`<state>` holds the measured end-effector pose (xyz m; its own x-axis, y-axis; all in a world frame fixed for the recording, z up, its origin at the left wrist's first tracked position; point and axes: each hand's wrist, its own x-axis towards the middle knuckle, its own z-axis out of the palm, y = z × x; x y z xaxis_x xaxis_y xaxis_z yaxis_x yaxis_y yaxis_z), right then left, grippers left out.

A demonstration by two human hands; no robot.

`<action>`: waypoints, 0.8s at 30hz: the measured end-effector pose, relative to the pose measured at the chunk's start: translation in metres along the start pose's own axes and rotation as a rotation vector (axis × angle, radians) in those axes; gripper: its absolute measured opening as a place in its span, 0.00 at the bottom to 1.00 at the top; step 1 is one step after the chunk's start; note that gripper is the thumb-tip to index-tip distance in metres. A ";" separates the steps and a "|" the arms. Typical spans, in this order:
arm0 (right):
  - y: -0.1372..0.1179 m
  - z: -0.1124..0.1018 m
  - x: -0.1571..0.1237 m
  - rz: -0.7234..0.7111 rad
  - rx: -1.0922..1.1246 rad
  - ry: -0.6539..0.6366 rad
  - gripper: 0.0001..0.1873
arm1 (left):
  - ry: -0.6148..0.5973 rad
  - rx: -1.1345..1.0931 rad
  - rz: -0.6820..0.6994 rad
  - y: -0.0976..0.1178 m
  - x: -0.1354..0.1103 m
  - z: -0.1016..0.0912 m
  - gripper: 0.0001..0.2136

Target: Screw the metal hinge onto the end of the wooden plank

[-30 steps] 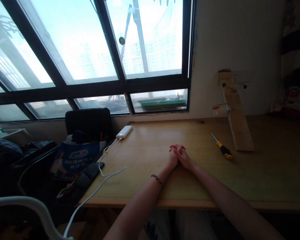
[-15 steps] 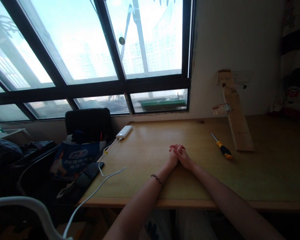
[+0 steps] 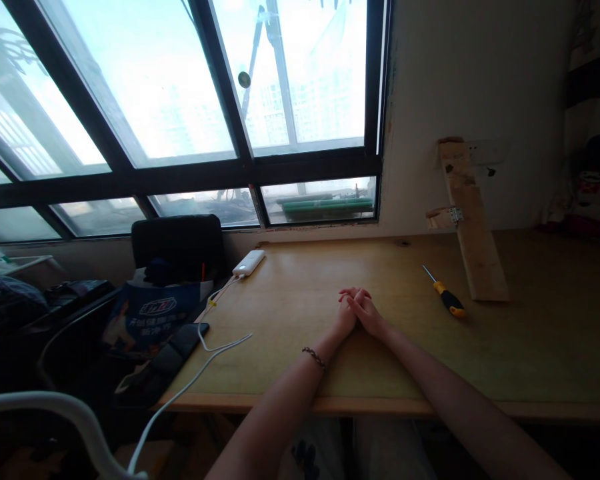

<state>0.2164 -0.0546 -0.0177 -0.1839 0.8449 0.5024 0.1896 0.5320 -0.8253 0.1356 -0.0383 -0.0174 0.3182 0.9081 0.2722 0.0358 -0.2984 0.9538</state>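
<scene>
My left hand (image 3: 346,318) and my right hand (image 3: 370,318) are clasped on the wooden table (image 3: 300,363), fingers laced together. Both are closed, and no object shows between them. A braided bracelet (image 3: 314,358) circles my left wrist. To the right of my hands, apart from them, lies a screwdriver (image 3: 449,300) with a yellow and black handle, its metal tip pointing toward the wall. Behind it a wooden board (image 3: 480,247) leans against the wall, a metal hinge (image 3: 455,215) joining a short wood piece (image 3: 440,219) to its side.
A white power bank (image 3: 249,264) lies at the table's back left, with a white cable (image 3: 200,373) trailing over the left edge. Beyond that edge are a black chair (image 3: 177,243) and a blue printed bag (image 3: 155,317). A dark-framed window (image 3: 305,165) stands behind.
My hands stay clasped in the same place. Only a very slight shift of the camera view shows.
</scene>
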 end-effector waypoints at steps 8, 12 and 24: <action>-0.003 -0.002 -0.001 0.010 0.003 -0.011 0.22 | 0.003 0.044 0.021 -0.003 0.001 -0.001 0.15; -0.003 -0.002 -0.001 0.020 -0.001 -0.009 0.22 | 0.002 0.048 0.038 -0.004 0.001 0.000 0.15; -0.002 -0.001 0.000 0.001 0.005 -0.004 0.22 | -0.005 0.088 0.025 -0.004 0.002 -0.001 0.14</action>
<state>0.2171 -0.0556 -0.0160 -0.1872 0.8450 0.5009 0.1844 0.5311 -0.8270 0.1354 -0.0355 -0.0207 0.3248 0.8986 0.2951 0.1105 -0.3460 0.9317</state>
